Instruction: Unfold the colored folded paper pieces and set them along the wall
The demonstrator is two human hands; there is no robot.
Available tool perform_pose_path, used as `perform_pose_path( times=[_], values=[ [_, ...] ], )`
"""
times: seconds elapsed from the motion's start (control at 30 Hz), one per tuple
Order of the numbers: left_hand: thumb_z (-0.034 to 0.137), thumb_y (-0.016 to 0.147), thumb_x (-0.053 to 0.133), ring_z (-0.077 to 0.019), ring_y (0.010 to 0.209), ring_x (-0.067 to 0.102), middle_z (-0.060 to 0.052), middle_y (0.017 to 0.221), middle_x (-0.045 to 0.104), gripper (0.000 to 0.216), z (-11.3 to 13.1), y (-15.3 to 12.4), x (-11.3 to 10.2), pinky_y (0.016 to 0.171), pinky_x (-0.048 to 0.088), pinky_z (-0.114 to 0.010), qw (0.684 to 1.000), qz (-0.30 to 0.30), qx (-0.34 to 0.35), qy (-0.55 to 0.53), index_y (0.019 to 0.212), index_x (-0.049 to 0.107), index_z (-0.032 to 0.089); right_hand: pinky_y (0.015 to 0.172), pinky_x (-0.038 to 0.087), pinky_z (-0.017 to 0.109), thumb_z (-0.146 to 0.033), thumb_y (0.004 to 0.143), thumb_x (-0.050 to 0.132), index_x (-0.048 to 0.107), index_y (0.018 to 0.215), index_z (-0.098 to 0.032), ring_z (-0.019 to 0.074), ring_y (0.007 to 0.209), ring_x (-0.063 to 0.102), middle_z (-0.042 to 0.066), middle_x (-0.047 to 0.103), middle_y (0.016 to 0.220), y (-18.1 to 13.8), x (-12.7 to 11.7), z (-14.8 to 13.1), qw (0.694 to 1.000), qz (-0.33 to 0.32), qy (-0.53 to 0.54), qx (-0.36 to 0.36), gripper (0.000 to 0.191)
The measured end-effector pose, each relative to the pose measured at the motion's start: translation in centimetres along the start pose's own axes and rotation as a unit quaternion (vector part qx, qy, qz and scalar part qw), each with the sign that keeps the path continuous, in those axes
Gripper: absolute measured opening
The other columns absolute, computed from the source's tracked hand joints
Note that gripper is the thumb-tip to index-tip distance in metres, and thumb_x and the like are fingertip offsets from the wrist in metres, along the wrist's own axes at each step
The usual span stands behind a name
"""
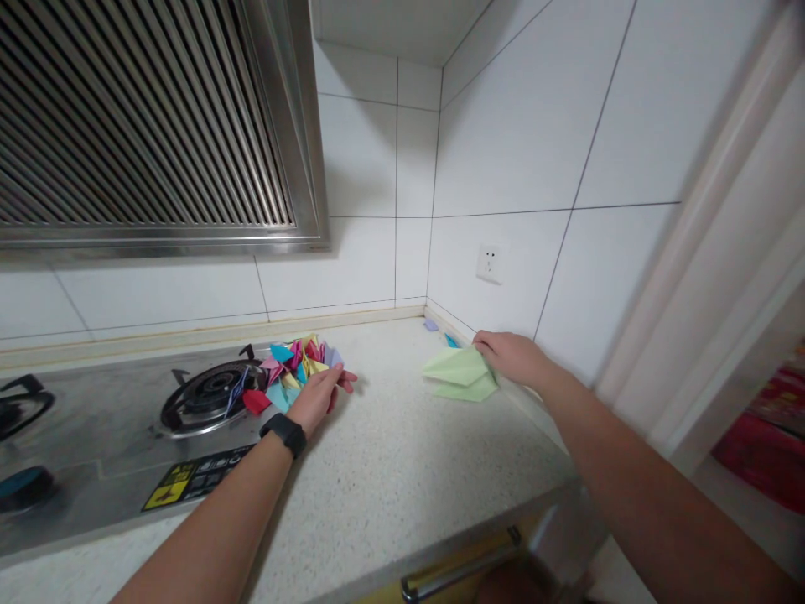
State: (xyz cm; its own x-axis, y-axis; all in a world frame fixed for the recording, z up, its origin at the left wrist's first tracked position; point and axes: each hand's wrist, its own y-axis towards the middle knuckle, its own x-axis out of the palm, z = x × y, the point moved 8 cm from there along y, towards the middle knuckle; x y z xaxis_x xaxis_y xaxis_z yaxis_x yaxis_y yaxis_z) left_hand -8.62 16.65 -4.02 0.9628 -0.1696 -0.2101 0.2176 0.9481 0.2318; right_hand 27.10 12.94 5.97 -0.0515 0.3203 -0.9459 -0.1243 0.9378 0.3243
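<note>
1. Pale green folded paper [462, 373] lies along the counter's [377, 461] right edge, towards the back right corner; whether it rests flat or is slightly raised I cannot tell.
2. The right hand [512, 356] has a narrow grip, fingertips pinching the paper's wall-side end. Holding it by one end probably keeps the folds from being crushed and leaves most of the sheet uncovered.
3. A heap of coloured folded paper [308, 356] straddles the right edge of the stove [126, 403], part of it beside the burner [220, 386]. Bunched closely, the pieces seem gathered so that they stay together.
4. The left hand [316, 394] is at the heap's near right side, fingers extended; it looks like a guard against slipping. Whether it pinches any piece I cannot tell.
5. A small purple piece [431, 324] sits at the back right corner, and a blue piece [451, 341] just behind the green paper by the right edge, perhaps lodged there because the wall stops them.
</note>
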Motion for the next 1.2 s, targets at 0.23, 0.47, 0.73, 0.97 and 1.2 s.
perform_pose_path(
  times=[0.23, 0.47, 0.73, 0.97, 1.2],
  values=[
    [0.062, 0.088, 0.034, -0.0076, 0.044, 0.036, -0.003, 0.076, 0.062, 0.06, 0.1, -0.2, 0.5, 0.04, 0.025, -0.022, 0.999, -0.016, -0.006, 0.048, 0.095, 0.068, 0.012, 0.066, 0.039, 0.032, -0.029, 0.095, 0.032, 0.061, 0.099, -0.021, 0.0256, 0.089, 0.061, 0.011, 0.066, 0.095, -0.5, 2.7, 0.7, 0.983, -0.087, -0.16, -0.006, 0.03],
    [0.062, 0.088, 0.035, -0.0077, 0.044, 0.035, -0.003, 0.071, 0.061, 0.06, 0.3, -0.4, 0.7, 0.041, 0.023, -0.021, 0.998, -0.025, -0.013, 0.054, 0.092, 0.069, 0.012, 0.071, 0.039, 0.032, -0.017, 0.09, 0.039, 0.058, 0.112, -0.024, 0.0254, 0.098, 0.055, 0.013, 0.06, 0.108, -0.1, 2.9, -3.0, 0.981, -0.042, -0.175, -0.069, 0.03],
    [0.061, 0.088, 0.035, -0.0069, 0.042, 0.033, -0.003, 0.073, 0.061, 0.059, 0.4, -0.4, 1.0, 0.04, 0.023, -0.021, 0.999, -0.031, -0.016, 0.04, 0.089, 0.068, 0.012, 0.081, 0.029, 0.041, -0.024, 0.083, 0.058, 0.066, 0.086, -0.024, 0.027, 0.099, 0.056, 0.007, 0.069, 0.092, 0.2, 7.3, -5.7, 0.969, -0.106, -0.162, -0.152, 0.009],
    [0.059, 0.09, 0.032, -0.0091, 0.044, 0.038, -0.003, 0.07, 0.061, 0.059, 0.6, -0.5, 1.8, 0.043, 0.027, -0.022, 0.994, -0.055, 0.006, 0.089, 0.085, 0.068, 0.012, 0.078, 0.03, 0.038, -0.023, 0.083, 0.057, 0.065, 0.087, -0.023, 0.0257, 0.095, 0.058, 0.009, 0.069, 0.088, 0.6, 8.1, -4.5, 0.969, -0.124, -0.144, -0.156, 0.01],
    [0.046, 0.093, 0.035, -0.0167, 0.066, 0.057, -0.003, 0.068, 0.066, 0.047, 2.3, -1.8, 4.0, 0.061, 0.038, -0.024, 0.942, -0.13, 0.093, 0.296, 0.083, 0.072, 0.018, 0.075, 0.031, 0.035, -0.006, 0.08, 0.046, 0.065, 0.088, -0.022, 0.0243, 0.094, 0.058, 0.008, 0.068, 0.09, 1.2, 6.3, -6.1, 0.974, -0.099, -0.118, -0.169, 0.026]
  ],
)
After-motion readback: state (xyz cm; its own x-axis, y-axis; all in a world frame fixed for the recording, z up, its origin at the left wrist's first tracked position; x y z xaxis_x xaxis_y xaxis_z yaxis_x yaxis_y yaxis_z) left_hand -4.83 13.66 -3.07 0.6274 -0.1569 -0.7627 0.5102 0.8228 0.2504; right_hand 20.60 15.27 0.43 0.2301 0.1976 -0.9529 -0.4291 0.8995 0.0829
